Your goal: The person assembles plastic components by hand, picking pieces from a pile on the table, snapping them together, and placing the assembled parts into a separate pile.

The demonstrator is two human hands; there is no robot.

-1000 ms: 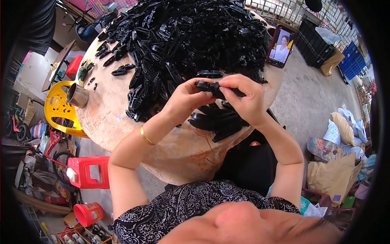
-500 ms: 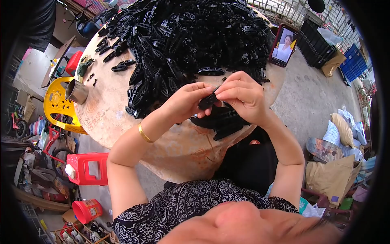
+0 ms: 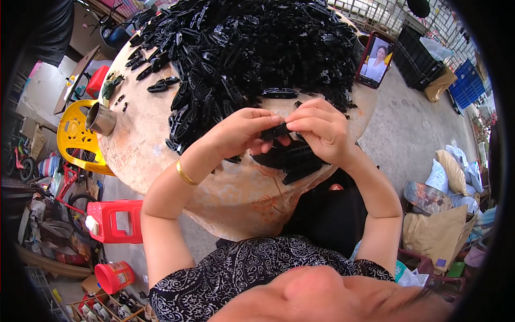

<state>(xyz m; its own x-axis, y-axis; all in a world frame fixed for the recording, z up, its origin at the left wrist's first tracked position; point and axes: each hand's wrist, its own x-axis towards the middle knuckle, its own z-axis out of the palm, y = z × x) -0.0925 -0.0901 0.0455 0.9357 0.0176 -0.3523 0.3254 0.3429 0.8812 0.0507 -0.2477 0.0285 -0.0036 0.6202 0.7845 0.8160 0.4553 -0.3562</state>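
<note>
Between my two hands is a small black plastic part point(image 3: 273, 132), held over the near side of the round table point(image 3: 139, 155). My left hand point(image 3: 244, 131) is closed round it, thumb on top and fingertips underneath. The fingers of my right hand point(image 3: 321, 130) pinch at its right end; whether a smaller piece sits in that pinch is hidden. Below the hands lies a group of long black parts point(image 3: 295, 161) near the table edge. Just beyond them rests a single oval black part point(image 3: 280, 93). A big heap of similar black pieces point(image 3: 225, 48) covers the far half.
A phone point(image 3: 375, 60) showing a video stands at the table's right. On the left edge is a metal cup point(image 3: 101, 119), beside a yellow chair point(image 3: 72, 131). A red stool point(image 3: 115, 221) and a red bucket point(image 3: 113, 277) stand lower left. Sacks point(image 3: 437, 233) lie at right.
The black part has turned from slanted to nearly level in my left hand. Both hands have shifted only slightly, and my right fingers stay at its end.
</note>
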